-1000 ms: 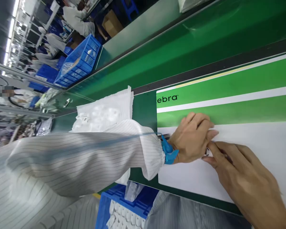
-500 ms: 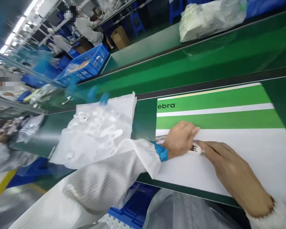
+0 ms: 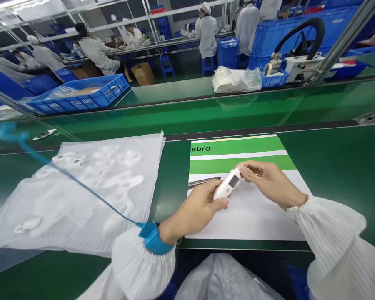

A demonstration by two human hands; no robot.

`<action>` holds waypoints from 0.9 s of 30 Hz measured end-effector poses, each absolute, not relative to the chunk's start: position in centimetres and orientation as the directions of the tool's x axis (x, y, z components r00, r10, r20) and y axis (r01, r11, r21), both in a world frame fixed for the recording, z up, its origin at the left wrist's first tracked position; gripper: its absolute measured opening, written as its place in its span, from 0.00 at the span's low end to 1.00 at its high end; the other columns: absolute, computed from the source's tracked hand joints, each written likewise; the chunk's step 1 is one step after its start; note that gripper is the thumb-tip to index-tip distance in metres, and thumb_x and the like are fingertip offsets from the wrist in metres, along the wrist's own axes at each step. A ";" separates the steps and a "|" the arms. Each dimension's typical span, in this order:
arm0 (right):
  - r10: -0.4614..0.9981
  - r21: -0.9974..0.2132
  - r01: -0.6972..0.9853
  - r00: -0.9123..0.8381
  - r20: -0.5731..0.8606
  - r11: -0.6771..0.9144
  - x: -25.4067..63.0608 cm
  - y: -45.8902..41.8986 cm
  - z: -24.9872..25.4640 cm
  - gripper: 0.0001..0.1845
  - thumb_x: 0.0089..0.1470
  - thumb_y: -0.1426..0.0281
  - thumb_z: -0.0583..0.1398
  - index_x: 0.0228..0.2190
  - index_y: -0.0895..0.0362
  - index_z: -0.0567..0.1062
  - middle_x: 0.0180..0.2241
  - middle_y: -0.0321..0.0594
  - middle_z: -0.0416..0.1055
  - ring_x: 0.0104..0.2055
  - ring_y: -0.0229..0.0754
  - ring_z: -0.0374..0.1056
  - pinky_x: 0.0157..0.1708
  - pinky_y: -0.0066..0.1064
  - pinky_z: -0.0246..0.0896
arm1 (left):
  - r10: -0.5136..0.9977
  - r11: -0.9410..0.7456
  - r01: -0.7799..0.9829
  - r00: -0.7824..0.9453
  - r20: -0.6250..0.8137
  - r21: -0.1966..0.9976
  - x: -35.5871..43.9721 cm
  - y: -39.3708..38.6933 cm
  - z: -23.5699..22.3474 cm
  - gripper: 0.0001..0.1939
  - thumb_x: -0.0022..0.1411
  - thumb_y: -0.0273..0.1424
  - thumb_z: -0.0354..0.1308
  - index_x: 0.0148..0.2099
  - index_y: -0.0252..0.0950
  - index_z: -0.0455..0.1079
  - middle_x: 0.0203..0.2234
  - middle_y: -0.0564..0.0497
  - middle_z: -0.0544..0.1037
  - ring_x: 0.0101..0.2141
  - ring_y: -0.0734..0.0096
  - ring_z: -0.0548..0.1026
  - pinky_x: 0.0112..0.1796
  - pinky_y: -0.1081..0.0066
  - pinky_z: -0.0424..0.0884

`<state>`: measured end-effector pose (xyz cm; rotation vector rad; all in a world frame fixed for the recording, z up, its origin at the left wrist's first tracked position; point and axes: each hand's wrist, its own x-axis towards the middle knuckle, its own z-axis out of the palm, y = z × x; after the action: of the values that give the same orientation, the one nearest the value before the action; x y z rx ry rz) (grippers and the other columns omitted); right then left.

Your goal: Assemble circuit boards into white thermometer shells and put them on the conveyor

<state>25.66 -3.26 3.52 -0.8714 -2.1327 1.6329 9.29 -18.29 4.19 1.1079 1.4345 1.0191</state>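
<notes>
A white handheld thermometer (image 3: pixel 226 186) with a small dark screen is held slightly above the mat, tilted with its narrow end up and to the right. Wrapped round its lower body are the fingers of my left hand (image 3: pixel 200 208), which has a blue wrist strap (image 3: pixel 156 238) with a coiled blue cord. My right hand (image 3: pixel 268 181) pinches the upper end between thumb and fingers. Under both hands lies a white and green mat (image 3: pixel 253 221) printed "ebra". Slim metal tweezers (image 3: pixel 200 182) rest on it, partly hidden behind my left hand.
On the left, translucent white sheeting (image 3: pixel 90 225) bears several white device parts (image 3: pixel 133 181). Beyond the green bench (image 3: pixel 340 166) stand a blue crate (image 3: pixel 90 93), a bagged white bundle (image 3: pixel 236 80) and a small blue basket (image 3: pixel 275 79). Several people in white coats work farther back.
The view has swung to the right and levelled. My hands, earlier close together low over the mat, now hold the thermometer up with its screen showing. My left hand has shifted to its lower end.
</notes>
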 end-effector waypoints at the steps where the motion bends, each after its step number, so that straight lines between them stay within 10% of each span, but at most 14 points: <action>1: 0.601 -0.965 0.244 -0.787 -0.139 0.096 25.1 -3.3 4.0 0.19 0.60 0.53 0.57 0.35 0.55 0.77 0.36 0.39 0.73 0.40 0.42 0.67 0.42 0.34 0.62 | 0.969 0.228 -0.053 -0.086 -0.232 0.972 10.4 -18.9 4.2 0.17 0.62 0.36 0.60 0.51 0.35 0.69 0.40 0.47 0.75 0.37 0.69 0.72 0.42 0.66 0.69; 5: 0.512 -0.968 0.246 -0.826 -0.235 -0.047 23.4 -4.0 5.0 0.20 0.60 0.52 0.58 0.30 0.56 0.75 0.31 0.37 0.69 0.34 0.39 0.63 0.41 0.35 0.58 | 0.943 0.197 -0.473 -0.149 -0.298 0.859 14.3 -20.7 3.7 0.20 0.57 0.34 0.66 0.50 0.35 0.67 0.43 0.47 0.73 0.36 0.74 0.71 0.39 0.72 0.68; 10: 0.480 -0.955 0.286 -0.830 -0.285 -0.072 22.9 -4.8 4.9 0.21 0.60 0.52 0.57 0.26 0.56 0.73 0.29 0.35 0.66 0.32 0.37 0.59 0.40 0.34 0.56 | 0.927 0.183 -0.592 -0.162 -0.338 0.785 16.0 -21.4 3.7 0.21 0.58 0.34 0.66 0.52 0.36 0.67 0.44 0.47 0.72 0.36 0.75 0.71 0.38 0.73 0.68; 19: 0.371 -0.717 0.038 -0.836 -0.404 -0.696 23.0 -6.8 1.4 0.12 0.63 0.62 0.57 0.33 0.57 0.71 0.31 0.36 0.60 0.31 0.35 0.56 0.36 0.29 0.56 | 0.741 0.301 0.128 -0.656 -0.147 0.945 19.0 -21.5 3.4 0.21 0.56 0.28 0.65 0.52 0.42 0.69 0.35 0.53 0.77 0.31 0.71 0.72 0.30 0.73 0.70; 27: 0.328 -0.634 -0.012 -0.863 -0.384 -0.773 22.9 -7.2 1.0 0.09 0.61 0.65 0.59 0.33 0.59 0.70 0.32 0.37 0.59 0.30 0.33 0.55 0.36 0.27 0.56 | 0.732 0.258 0.354 -0.679 0.057 0.899 19.8 -21.9 2.8 0.21 0.58 0.24 0.61 0.53 0.46 0.66 0.36 0.55 0.77 0.29 0.73 0.73 0.30 0.74 0.73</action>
<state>22.85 -7.21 1.03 -0.7259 -0.9600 2.6981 19.79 -21.90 2.85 0.9910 2.1638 1.3950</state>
